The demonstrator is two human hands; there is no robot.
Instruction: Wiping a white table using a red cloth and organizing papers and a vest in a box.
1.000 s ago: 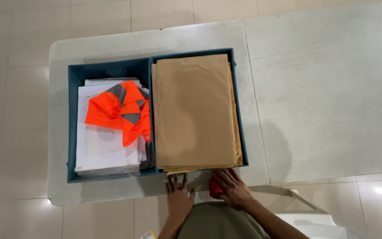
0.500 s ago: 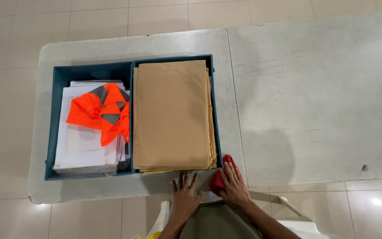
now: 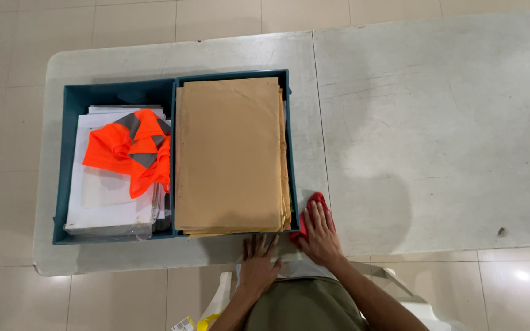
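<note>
My right hand (image 3: 319,232) lies flat on a red cloth (image 3: 311,206) at the table's near edge, just right of the blue bin. My left hand (image 3: 257,263) rests palm down on the table edge with fingers spread, holding nothing, just in front of the bin. The blue two-compartment bin (image 3: 118,93) holds a stack of brown paper envelopes (image 3: 228,153) in its right half. An orange vest with grey stripes (image 3: 131,147) lies on clear-wrapped white packs (image 3: 102,202) in the left half.
The grey table (image 3: 437,135) stretches to the right, with a seam running down its middle. A small dark speck (image 3: 502,232) sits near its front right edge. Tiled floor surrounds it. A white chair part (image 3: 219,300) shows below.
My right hand has slid the red cloth farther onto the table beside the bin. The view has shifted, so the bin sits more to the left.
</note>
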